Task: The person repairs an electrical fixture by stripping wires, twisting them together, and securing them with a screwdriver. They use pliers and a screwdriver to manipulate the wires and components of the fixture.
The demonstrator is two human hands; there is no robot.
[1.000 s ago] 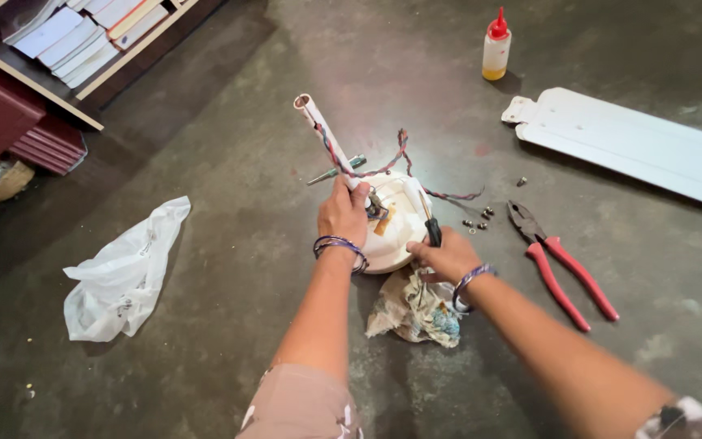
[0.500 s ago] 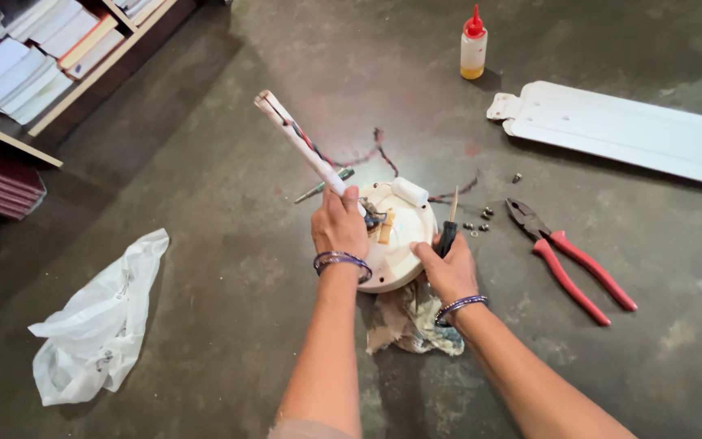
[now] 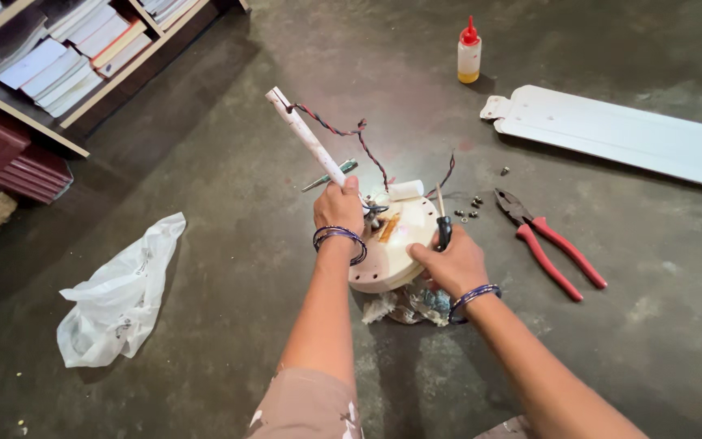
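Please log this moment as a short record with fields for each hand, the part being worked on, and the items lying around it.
left hand: left hand closed around the white rod that rises tilted from the fan motor housing
right hand: right hand on the housing edge, grip shut on a black-handled tool
wiring: twisted wires run from the rod's top to the housing
under housing: crumpled rag
floor right: red-handled pliers, small screws, white fan blade, oil bottle
floor left: white plastic bag, bookshelf
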